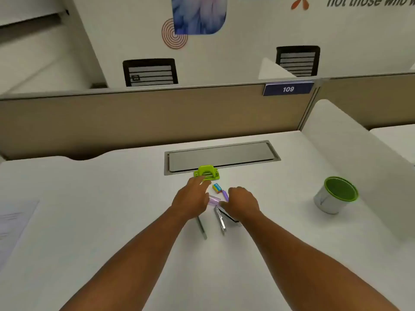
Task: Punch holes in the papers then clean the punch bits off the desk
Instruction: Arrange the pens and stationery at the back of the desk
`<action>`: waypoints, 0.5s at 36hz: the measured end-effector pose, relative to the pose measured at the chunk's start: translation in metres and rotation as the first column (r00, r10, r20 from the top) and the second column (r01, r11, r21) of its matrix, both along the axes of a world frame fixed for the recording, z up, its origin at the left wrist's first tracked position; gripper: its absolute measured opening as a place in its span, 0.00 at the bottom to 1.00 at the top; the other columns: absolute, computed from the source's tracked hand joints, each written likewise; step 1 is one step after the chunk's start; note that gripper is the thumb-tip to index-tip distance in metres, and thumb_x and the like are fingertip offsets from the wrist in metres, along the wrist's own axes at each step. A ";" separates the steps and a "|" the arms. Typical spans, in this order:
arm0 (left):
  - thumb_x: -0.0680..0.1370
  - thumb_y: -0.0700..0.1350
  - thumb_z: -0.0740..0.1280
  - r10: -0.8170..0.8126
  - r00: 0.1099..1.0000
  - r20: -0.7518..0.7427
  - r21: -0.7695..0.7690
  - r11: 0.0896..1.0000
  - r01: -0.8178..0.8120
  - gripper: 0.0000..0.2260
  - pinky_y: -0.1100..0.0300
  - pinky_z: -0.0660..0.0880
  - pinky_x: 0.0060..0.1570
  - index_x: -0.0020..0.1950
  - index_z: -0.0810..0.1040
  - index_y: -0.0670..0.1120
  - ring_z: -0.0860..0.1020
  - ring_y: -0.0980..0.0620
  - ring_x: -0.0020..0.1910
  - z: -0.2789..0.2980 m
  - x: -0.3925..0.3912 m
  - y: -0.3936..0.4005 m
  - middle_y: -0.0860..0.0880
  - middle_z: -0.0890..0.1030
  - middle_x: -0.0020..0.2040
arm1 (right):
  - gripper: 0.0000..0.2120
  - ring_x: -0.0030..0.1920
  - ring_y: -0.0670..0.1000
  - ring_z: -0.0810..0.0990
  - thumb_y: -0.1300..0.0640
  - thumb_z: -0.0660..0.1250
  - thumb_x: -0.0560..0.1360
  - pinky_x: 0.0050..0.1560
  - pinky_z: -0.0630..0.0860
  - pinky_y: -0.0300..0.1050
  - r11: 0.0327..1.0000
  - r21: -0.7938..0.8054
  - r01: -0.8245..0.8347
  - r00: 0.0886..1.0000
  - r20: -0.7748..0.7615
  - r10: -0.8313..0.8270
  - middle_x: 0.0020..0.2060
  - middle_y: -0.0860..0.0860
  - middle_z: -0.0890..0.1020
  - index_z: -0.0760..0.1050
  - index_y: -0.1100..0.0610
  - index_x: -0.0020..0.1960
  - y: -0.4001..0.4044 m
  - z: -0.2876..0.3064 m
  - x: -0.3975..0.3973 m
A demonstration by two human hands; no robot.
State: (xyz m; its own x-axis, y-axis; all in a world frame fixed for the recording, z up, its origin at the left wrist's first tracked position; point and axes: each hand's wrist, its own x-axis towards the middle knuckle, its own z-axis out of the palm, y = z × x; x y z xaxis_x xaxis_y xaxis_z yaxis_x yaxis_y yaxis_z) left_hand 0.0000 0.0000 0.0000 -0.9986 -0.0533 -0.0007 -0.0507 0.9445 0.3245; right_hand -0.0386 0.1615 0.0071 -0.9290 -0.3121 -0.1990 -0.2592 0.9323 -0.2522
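Neither hand grips anything: both are spread, palms down, over a small cluster of stationery at the middle of the white desk point(89, 221).

Far left, a sheet of white printed paper point(13, 221) lies flat near the desk edge, well apart from the hands. It looks like the stock still to be punched, so the task seems barely begun; no punch bits show on the desk.

Next comes the left hand point(190, 200), fingers extended, their tips at the near edge of the lime-green plastic hole punch point(207, 172). The punch sits upright just in front of a grey metal cable-tray lid point(222, 156) set into the desk. The hand's line suggests a reach for the punch, though whether the fingertips touch it cannot be told. A thin grey pen-like stick point(202, 227) pokes out from under that wrist.

Between the hands lie a small yellow-and-blue eraser block point(217, 187), a translucent purple plastic piece point(214, 200) and a silver metal clip-like tool point(220, 221). The right hand point(242, 204) hovers loosely open over a dark flat object point(231, 217), perhaps steadying or clearing the clutter.

Far right stands a white cup-shaped bin with a green rim point(335, 195), tilted in this view, a likely home for the bits later.
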 end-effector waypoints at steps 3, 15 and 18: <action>0.82 0.46 0.62 -0.062 0.994 0.094 -0.014 0.998 0.063 0.23 0.55 0.64 0.70 0.76 0.63 0.50 0.60 0.49 0.76 -0.014 -0.008 0.000 0.49 0.62 0.78 | 0.29 0.56 0.53 0.76 0.33 0.65 0.72 0.50 0.72 0.43 0.999 0.025 0.021 0.998 0.052 -0.022 0.55 0.53 0.76 0.73 0.55 0.61 0.000 -0.010 0.000; 0.79 0.43 0.67 -0.158 0.973 0.167 -0.162 0.969 0.185 0.30 0.55 0.63 0.71 0.79 0.58 0.50 0.60 0.47 0.76 -0.040 -0.031 0.009 0.47 0.60 0.78 | 0.32 0.60 0.53 0.73 0.36 0.68 0.72 0.52 0.73 0.44 0.992 0.040 0.118 0.987 0.108 -0.122 0.60 0.54 0.73 0.69 0.56 0.66 -0.010 -0.033 0.011; 0.78 0.44 0.70 -0.159 0.969 0.192 -0.208 0.958 0.199 0.29 0.55 0.68 0.67 0.77 0.63 0.49 0.67 0.46 0.71 -0.042 -0.038 0.007 0.46 0.67 0.74 | 0.25 0.57 0.53 0.74 0.43 0.67 0.75 0.51 0.72 0.43 0.992 0.027 0.125 0.986 0.108 -0.127 0.59 0.54 0.74 0.69 0.56 0.66 -0.014 -0.034 0.011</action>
State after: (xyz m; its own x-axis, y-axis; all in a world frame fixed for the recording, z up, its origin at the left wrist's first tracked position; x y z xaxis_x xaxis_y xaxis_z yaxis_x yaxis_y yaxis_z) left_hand -0.0380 0.0072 -0.0417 -0.9776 0.1077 -0.1808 0.0897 0.9904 0.1049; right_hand -0.0274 0.1477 -0.0270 -0.9331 -0.1885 -0.3063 -0.1110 0.9610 -0.2533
